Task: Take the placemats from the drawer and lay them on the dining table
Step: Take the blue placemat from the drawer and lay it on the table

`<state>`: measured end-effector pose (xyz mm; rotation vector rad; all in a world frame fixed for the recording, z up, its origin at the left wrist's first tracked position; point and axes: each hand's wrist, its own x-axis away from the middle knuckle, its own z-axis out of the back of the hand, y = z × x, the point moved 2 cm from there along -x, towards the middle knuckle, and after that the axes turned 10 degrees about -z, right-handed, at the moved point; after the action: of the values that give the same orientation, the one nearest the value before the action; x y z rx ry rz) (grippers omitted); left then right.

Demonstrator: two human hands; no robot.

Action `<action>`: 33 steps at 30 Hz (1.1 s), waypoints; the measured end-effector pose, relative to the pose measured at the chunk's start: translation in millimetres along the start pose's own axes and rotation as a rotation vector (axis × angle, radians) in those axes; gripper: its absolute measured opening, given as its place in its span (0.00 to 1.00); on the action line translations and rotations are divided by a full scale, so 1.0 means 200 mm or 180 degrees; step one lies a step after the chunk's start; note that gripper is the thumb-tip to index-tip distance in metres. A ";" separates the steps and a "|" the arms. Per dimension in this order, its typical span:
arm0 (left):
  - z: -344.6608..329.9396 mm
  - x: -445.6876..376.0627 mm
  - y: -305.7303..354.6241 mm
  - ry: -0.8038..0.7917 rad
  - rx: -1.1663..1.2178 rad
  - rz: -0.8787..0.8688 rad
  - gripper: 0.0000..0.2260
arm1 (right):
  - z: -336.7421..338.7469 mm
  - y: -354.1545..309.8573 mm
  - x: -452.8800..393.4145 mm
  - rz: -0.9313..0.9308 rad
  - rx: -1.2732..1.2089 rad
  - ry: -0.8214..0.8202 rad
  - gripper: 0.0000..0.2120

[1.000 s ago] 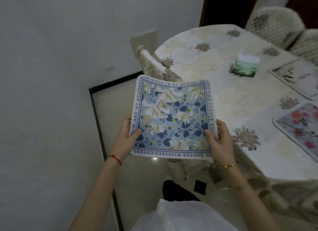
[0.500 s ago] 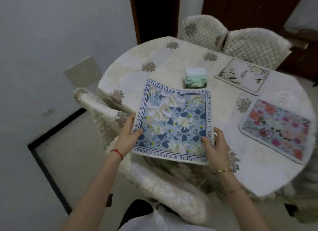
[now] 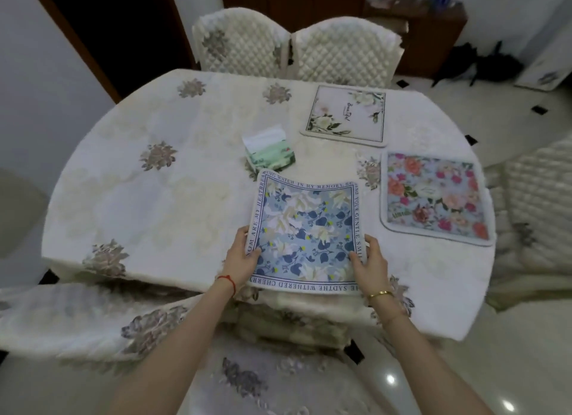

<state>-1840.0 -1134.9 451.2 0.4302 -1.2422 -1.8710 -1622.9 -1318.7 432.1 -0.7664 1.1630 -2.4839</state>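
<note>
A square blue floral placemat [image 3: 306,229] with a lettered border is held over the near edge of the round dining table [image 3: 161,198]. My left hand [image 3: 240,258] pinches its left edge and my right hand [image 3: 370,261] pinches its right edge, thumbs on top. Whether its far edge touches the cloth I cannot tell. Two other placemats lie flat on the table: a pink-flowered one [image 3: 433,198] at the right and a white one with pale roses [image 3: 348,114] at the far side.
A green and white tissue pack [image 3: 269,151] sits mid-table just beyond the held mat. Two quilted chairs [image 3: 297,49] stand at the far side, another chair [image 3: 532,204] at the right, and a covered chair [image 3: 93,318] right in front of me.
The view has swung from the wall and floor onto the table. Both hands have carried the blue placemat forward over the table's near edge, and the whole table with both laid mats is now in view.
</note>
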 end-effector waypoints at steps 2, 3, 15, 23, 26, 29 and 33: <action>-0.04 -0.09 -0.04 -0.0138 0.0011 0.0033 0.18 | -0.03 0.04 -0.06 -0.0137 0.0018 0.0039 0.20; -0.05 -0.12 -0.06 -0.0190 0.0002 0.0045 0.18 | -0.05 0.06 -0.07 -0.0185 0.0048 0.0049 0.20; -0.09 -0.23 -0.25 -0.0194 -0.0063 0.0111 0.25 | -0.08 0.23 -0.11 -0.0151 0.0182 0.0237 0.19; -0.05 -0.27 -0.31 -0.0169 -0.0432 -0.0145 0.31 | -0.08 0.30 -0.10 0.0076 0.0667 0.0531 0.20; -0.05 -0.30 -0.32 -0.0250 -0.0773 -0.0544 0.26 | -0.08 0.29 -0.09 0.0375 0.1252 0.0826 0.22; -0.05 -0.37 -0.35 -0.0249 -0.1320 -0.0739 0.27 | -0.10 0.23 -0.15 0.0747 0.1560 0.0847 0.24; -0.13 -0.57 -0.24 -0.0305 -0.1483 -0.1229 0.26 | -0.22 0.07 -0.36 0.1057 0.1676 0.0367 0.26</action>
<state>-1774.8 -1052.6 379.5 0.3422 -0.7752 -2.4530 -1589.1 -1267.0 374.7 -0.2628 0.5563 -2.3999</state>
